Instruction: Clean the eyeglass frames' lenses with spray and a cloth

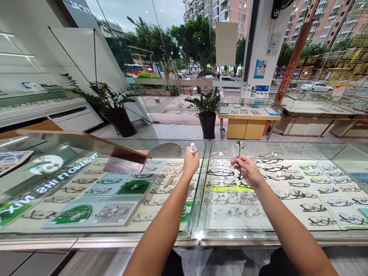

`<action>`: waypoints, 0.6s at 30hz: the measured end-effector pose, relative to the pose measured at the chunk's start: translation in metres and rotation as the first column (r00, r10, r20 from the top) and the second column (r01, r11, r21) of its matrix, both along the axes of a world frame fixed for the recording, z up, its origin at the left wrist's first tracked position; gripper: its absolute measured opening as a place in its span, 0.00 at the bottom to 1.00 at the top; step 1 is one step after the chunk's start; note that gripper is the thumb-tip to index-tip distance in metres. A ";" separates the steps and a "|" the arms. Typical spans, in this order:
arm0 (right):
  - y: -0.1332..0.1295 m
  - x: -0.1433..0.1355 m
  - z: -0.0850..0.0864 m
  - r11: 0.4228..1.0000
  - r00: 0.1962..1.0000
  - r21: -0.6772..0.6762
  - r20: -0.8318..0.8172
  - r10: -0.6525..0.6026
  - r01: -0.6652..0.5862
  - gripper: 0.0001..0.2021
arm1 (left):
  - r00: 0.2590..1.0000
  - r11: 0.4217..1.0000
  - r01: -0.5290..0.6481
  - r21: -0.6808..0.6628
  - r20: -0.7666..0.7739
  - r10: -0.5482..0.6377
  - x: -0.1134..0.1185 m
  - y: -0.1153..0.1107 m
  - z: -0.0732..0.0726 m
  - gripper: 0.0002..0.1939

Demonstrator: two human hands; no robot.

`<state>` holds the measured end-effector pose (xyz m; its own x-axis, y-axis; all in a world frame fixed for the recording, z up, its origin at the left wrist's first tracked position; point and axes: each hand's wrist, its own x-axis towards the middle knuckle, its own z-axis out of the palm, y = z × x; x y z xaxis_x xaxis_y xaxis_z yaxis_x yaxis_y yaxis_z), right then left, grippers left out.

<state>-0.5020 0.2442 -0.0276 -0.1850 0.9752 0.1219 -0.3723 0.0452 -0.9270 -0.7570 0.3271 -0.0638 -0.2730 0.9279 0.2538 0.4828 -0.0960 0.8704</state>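
Note:
My left hand (191, 164) is closed around a small spray bottle (193, 147). Only its white top shows above my fist. To the right, my right hand (248, 171) pinches a pair of eyeglasses (239, 158) with a thin dark frame, held up edge-on with its lenses turned left. Both hands are above the glass top of a display case (201, 214), the bottle and the eyeglasses a short way apart. Below the glass, rows of eyeglasses (287, 177) lie on white and green panels.
On the left, a brown-edged board or tray (115, 143) stands on the case top. Beyond the case are two potted plants (207, 124) (119, 120), a wooden display table (244, 128) and another glass counter (316, 107). A large window looks onto a street.

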 end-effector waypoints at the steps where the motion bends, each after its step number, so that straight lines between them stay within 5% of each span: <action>1: 0.000 0.000 0.000 1.000 1.000 -0.001 0.001 -0.002 0.002 0.24 | 0.999 0.999 -0.037 -0.015 -0.008 0.037 -0.005 0.003 -0.002 0.08; 10: 0.001 0.002 0.000 1.000 1.000 -0.014 -0.011 0.006 -0.007 0.24 | 0.988 0.981 -0.130 -0.147 -0.105 0.115 -0.021 0.013 -0.022 0.12; 18: 0.002 0.000 0.000 1.000 1.000 0.006 -0.016 0.017 -0.017 0.24 | 0.983 0.973 -0.125 -0.195 -0.158 0.094 -0.024 0.017 -0.025 0.10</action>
<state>-0.5017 0.2462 -0.0274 -0.1993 0.9712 0.1306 -0.3883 0.0441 -0.9205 -0.7814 0.3437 -0.0889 -0.3495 0.9308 0.1074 0.6044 0.1364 0.7849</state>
